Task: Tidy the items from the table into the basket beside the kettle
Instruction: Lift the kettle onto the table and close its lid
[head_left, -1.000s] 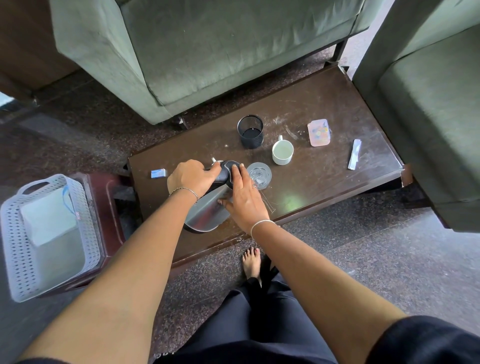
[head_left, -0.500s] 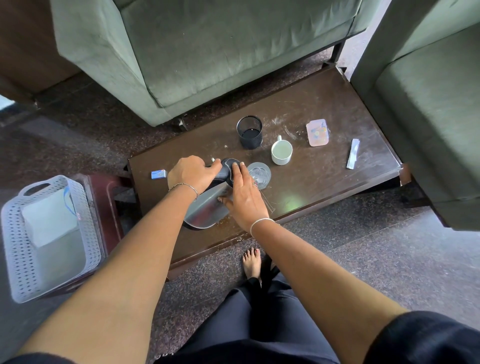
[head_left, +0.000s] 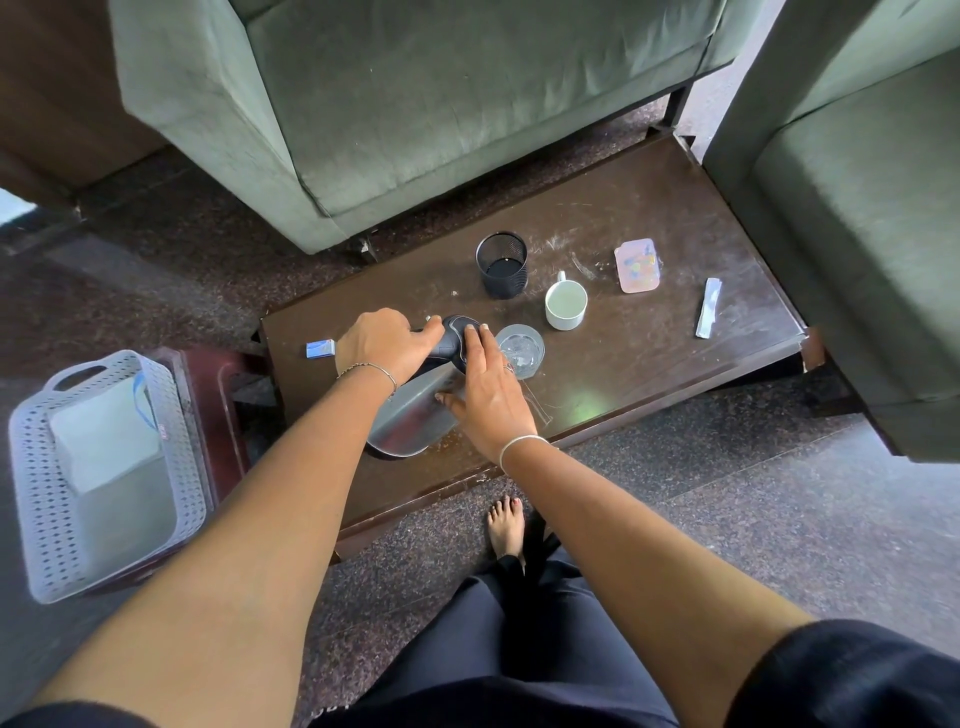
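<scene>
A steel kettle (head_left: 410, 421) with a black lid and handle stands at the near left of the dark wooden table (head_left: 623, 364). My left hand (head_left: 379, 340) grips its black handle. My right hand (head_left: 485, 384) lies flat with straight fingers against the lid and the kettle's side. Behind my right hand is a clear glass (head_left: 522, 348). Further back stand a black mesh cup (head_left: 502, 265) and a white mug (head_left: 566, 304). A pink card box (head_left: 638, 265), a white sachet (head_left: 708, 307) and a small blue box (head_left: 320, 348) lie on the table. The grey basket (head_left: 36, 467) sits to the left on a red stool.
A white folded item (head_left: 104, 441) lies inside the basket. Green sofas (head_left: 441, 104) close in the table at the back and right. My bare foot (head_left: 506, 525) stands on the speckled floor by the table's near edge.
Both hands stay on the kettle; nothing has visibly moved apart from a slight shift of the view.
</scene>
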